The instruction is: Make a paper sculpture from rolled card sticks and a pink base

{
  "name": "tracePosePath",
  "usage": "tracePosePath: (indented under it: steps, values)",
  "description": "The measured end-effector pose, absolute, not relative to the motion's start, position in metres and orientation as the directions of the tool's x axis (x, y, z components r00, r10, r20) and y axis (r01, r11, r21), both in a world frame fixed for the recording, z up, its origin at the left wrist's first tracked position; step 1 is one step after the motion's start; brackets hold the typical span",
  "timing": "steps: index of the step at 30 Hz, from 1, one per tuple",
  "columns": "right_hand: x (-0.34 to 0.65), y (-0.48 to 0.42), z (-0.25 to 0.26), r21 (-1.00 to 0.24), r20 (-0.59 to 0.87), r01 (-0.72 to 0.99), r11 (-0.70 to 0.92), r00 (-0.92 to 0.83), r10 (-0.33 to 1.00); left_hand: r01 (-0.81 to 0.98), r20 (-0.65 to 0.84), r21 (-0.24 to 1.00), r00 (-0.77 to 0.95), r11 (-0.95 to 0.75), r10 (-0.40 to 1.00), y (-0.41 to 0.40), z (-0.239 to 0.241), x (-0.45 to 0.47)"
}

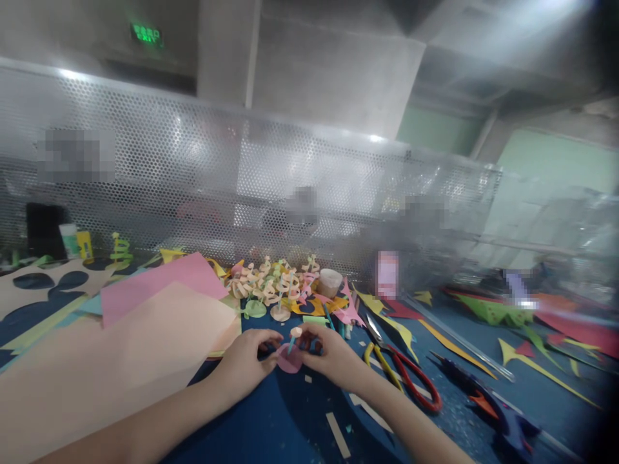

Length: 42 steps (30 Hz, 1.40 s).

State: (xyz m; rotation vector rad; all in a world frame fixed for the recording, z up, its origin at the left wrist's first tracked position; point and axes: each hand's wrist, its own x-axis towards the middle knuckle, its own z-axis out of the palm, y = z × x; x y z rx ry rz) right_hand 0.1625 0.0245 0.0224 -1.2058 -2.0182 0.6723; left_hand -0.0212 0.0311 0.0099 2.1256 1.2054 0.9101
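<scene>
Between my hands is a small pink paper disc, with a thin blue stick standing up from it and a pale round tip on top. My left hand pinches the disc's left edge, thumb nearest me. From the other side my right hand has its fingers closed at the disc's right edge, close to the stick; its fingertips are partly hidden. Just beyond stands a cluster of curled paper spirals on sticks, some with round paper bases. To the right of my right hand lie red-and-yellow-handled scissors.
Large peach sheets and a pink sheet cover the left side. A glue gun, clear glue sticks and coloured paper scraps lie on the right. A cup stands behind, before a perforated metal screen.
</scene>
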Motion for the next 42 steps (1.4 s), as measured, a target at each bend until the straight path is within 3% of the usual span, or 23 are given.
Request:
tracePosePath:
  steps: [8, 14, 17, 20, 23, 25, 27, 34, 42]
  values:
    - [0.168, 0.025, 0.028, -0.785, 0.31, 0.463, 0.412, -0.282, 0.908, 0.5, 0.316, 0.717, 0.389, -0.486, 0.865, 0.033, 0.008, -0.021]
    - [0.174, 0.033, 0.03, -0.892, 0.39, 0.272, 0.362, 0.055, 0.919, 0.495, 0.3, 0.741, 0.36, -0.454, 0.883, 0.031, 0.009, -0.021]
    - [0.182, 0.035, 0.042, -0.925, 0.379, 0.11, 0.363, 0.265, 0.887, 0.426, 0.308, 0.8, 0.314, -0.423, 0.898, 0.03, 0.011, -0.021]
    - [0.195, 0.032, 0.061, -0.916, 0.348, -0.057, 0.396, 0.375, 0.859, 0.158, 0.268, 0.943, 0.166, -0.294, 0.949, 0.034, 0.017, -0.022]
    - [0.206, 0.027, 0.079, -0.842, 0.19, -0.418, 0.34, 0.361, 0.913, -0.131, 0.178, 0.975, -0.028, -0.18, 0.984, 0.042, 0.03, -0.026]
    - [0.209, 0.023, 0.087, -0.724, 0.092, -0.637, 0.267, 0.295, 0.951, -0.193, 0.165, 0.964, -0.092, -0.18, 0.982, 0.048, 0.042, -0.031]
    - [0.21, 0.021, 0.091, -0.643, 0.064, -0.731, 0.226, 0.243, 0.968, -0.217, 0.182, 0.955, -0.115, -0.204, 0.977, 0.051, 0.053, -0.037]
    - [0.202, 0.008, 0.102, -0.596, 0.154, -0.767, 0.237, 0.18, 0.971, -0.1, 0.293, 0.945, -0.168, -0.312, 0.941, 0.043, 0.079, -0.047]
    - [0.193, 0.005, 0.109, -0.705, 0.192, -0.633, 0.321, 0.265, 0.945, 0.152, 0.346, 0.927, 0.008, -0.343, 0.938, 0.043, 0.091, -0.048]
